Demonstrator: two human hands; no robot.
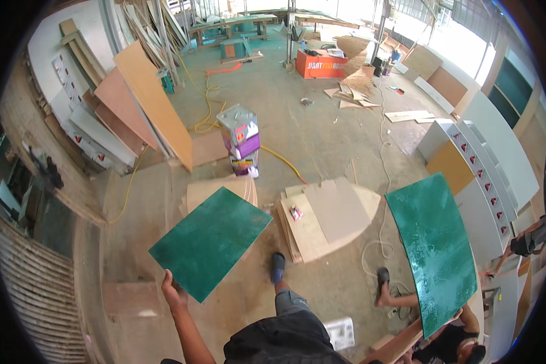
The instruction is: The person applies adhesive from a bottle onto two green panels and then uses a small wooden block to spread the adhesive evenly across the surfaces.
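The person's left hand [173, 292] is gripping a green rectangular panel [211, 241] at its lower-left corner, in the lower-left middle of the frame. The fingers are closing around the panel's edge, with the thumb side showing on top; how the fingers underneath are lying cannot be told. From the hand, the panel is stretching up and to the right, its long axis running diagonally from the lower left toward the centre of the frame, so nearly all of its span is hanging beyond the grip and above the floor. The right hand is not showing anywhere in the frame, so the left is the only one seen on the panel.

Beneath the panel's far end, a stack of plywood sheets [326, 218] is lying on the concrete floor [321, 139], with a square tin can [241, 141] standing just above it in the frame. At the lower right, another person [452, 346] is holding up a second, longer green panel [435, 252], well apart from the first.
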